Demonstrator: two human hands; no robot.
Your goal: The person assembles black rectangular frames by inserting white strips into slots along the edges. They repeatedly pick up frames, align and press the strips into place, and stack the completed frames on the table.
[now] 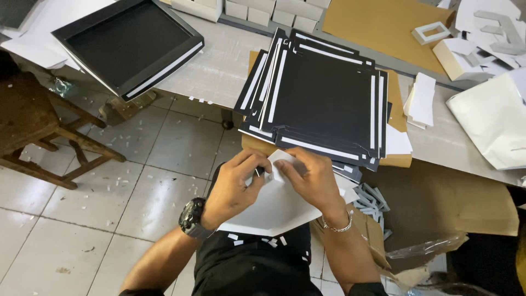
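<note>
A flat white card sheet (274, 211) with cut corners rests on my lap below the table edge. My left hand (236, 183), with a black watch on the wrist, pinches the sheet's far corner. My right hand (309, 178), wearing a thin bracelet, presses the same corner from the other side. A small dark piece shows between the fingertips; what it is I cannot tell. Just beyond my hands a fanned stack of flat black box blanks (320, 96) with white strips lies on the table.
An assembled black box lid (131, 44) sits at the table's left end. White boxes (274, 10) line the back, brown card (383, 22) and white sheets (487, 120) lie at right. A wooden stool (33, 120) stands left on the tiled floor among paper scraps; grey card pieces (370, 200) are by my right knee.
</note>
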